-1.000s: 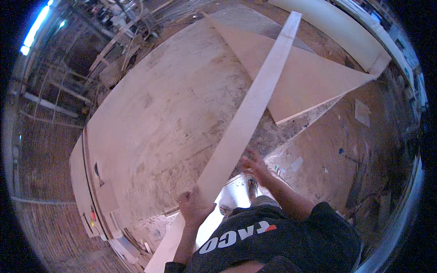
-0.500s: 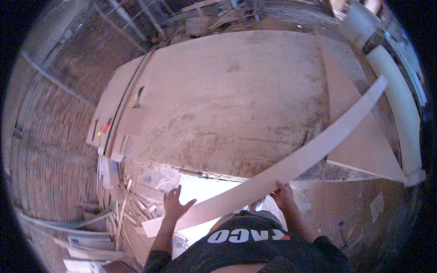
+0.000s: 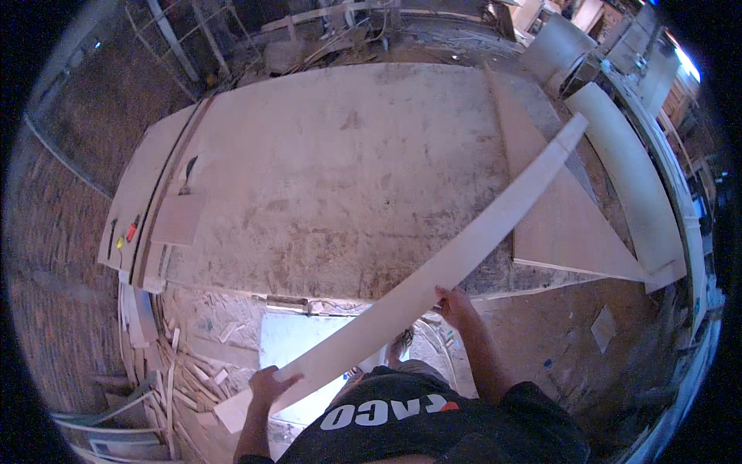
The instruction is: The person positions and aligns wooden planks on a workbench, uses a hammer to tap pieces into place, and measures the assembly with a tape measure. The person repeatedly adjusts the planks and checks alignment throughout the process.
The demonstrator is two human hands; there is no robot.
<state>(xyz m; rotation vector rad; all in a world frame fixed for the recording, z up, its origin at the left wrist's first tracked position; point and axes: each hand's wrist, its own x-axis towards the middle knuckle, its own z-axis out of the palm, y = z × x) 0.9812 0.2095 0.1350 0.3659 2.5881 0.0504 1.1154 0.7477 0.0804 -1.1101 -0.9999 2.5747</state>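
Observation:
A long pale wooden strip (image 3: 402,313) slants across in front of me, from low at the left up to the far right. Near its lower end my left hand (image 3: 270,385) is closed on the board, thumb lying over its face. My right hand (image 3: 456,306) grips the near edge around the middle, with the thumb on top and the other fingers hidden beneath. The strip's far end passes above a triangular sheet of plywood (image 3: 560,224) on the large worktable (image 3: 332,178).
At the table's left lie a long dark strip (image 3: 166,182), a small square panel (image 3: 178,219), a black-handled tool (image 3: 188,174) and a red tool (image 3: 132,230). A curved pale panel (image 3: 630,170) stands at the right. Wood offcuts (image 3: 182,379) litter the floor at lower left.
My left hand, with fingers spread before, has closed on the strip. My right hand keeps its hold. The whole view has shifted, so the table appears farther left.

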